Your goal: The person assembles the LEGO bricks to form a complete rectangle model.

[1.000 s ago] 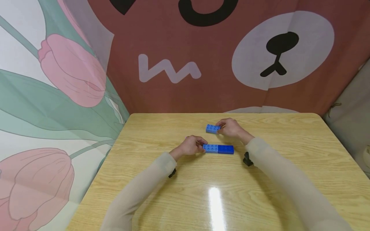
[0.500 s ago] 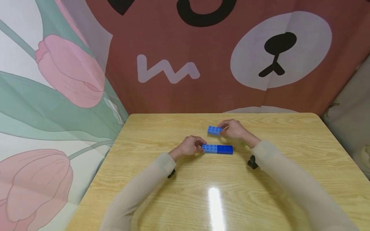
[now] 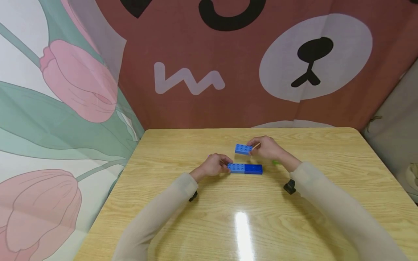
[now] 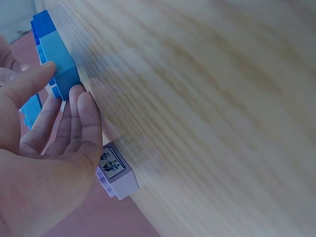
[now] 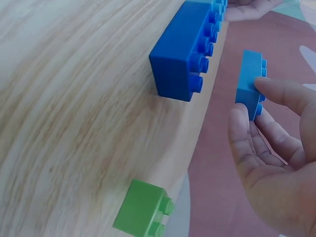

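My left hand [image 3: 213, 165] pinches the left end of a light blue building brick [image 3: 237, 167] on the table, its thumb on the studded side in the left wrist view. End to end with that brick lies a dark blue brick [image 5: 177, 54], to its right in the head view. Farther back, my right hand [image 3: 266, 146] grips another light blue brick [image 3: 242, 149] between thumb and fingers. This brick appears held above the table, studs up, behind the two-brick row. Fingers cover its right end in the head view.
A green brick [image 5: 140, 207] stands on the wooden table [image 3: 202, 224], partly behind the right wrist in the head view. A lilac brick [image 4: 118, 173] with a printed picture stands beyond the left hand. A bear-print cloth [image 3: 241, 105] hangs behind the table.
My right hand has moved slightly right and toward me with its light blue brick. The green brick has come into view beside the right wrist. My left hand stays on its brick.
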Motion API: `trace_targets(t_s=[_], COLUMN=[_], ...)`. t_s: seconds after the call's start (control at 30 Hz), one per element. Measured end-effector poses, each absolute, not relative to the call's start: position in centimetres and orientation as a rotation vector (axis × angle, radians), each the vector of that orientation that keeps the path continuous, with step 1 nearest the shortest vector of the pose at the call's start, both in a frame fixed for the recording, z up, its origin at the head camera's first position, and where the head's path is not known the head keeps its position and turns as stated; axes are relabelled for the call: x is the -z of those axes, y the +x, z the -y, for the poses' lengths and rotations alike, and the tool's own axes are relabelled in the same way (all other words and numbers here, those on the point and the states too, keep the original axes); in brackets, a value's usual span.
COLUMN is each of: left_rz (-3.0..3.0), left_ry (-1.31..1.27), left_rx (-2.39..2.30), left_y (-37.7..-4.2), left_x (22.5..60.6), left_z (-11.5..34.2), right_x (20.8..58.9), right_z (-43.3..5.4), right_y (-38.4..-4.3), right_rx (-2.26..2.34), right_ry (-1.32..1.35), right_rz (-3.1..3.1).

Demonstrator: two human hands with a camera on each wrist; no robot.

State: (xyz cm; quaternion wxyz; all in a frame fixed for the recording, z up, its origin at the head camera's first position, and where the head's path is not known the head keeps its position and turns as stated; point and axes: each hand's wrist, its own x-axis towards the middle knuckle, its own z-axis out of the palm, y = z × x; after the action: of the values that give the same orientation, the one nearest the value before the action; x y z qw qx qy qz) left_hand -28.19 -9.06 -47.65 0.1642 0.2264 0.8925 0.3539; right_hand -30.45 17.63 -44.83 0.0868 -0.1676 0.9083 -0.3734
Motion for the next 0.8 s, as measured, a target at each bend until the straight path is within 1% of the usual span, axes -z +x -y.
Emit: trace_targets(t_s=[0.33,0.8], left_rz=[-2.534,-2.538], left_ry=[0.651,0.652], left_rx=[-1.012,-1.006], left_y=[-28.1,-28.0], left_x=[47.7,47.5], left_z=[9.1,9.1], right_x=[44.5,44.2], right_z=[-18.4,-18.4], right_y=[-29.3,-27.4], right_rx=[1.111,1.139], right_ry=[-0.632,-0.604], right_rz=[-2.698,-2.622])
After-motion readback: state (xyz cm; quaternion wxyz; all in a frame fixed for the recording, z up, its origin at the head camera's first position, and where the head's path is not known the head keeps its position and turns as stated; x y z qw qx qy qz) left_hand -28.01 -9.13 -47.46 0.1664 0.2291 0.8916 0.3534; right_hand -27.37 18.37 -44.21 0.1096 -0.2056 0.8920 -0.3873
